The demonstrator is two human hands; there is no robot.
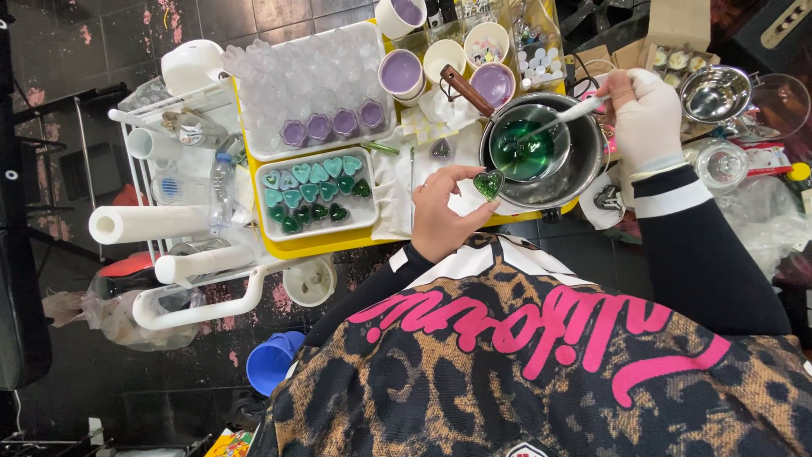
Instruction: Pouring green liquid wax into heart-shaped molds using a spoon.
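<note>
Head view, your left hand (pixel 441 216) pinching a small heart mould (pixel 488 184) of glossy dark green wax just over the pan (pixel 584 165) rim, your gloved right hand (pixel 647 114) gripping a white spoon (pixel 568 115), tip in the green-filled pot (pixel 529 144).

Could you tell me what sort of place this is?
Probably a small candle-making workbench: a pot of green liquid, a tray of green heart moulds, and purple-filled cups crowd the yellow table.
</note>
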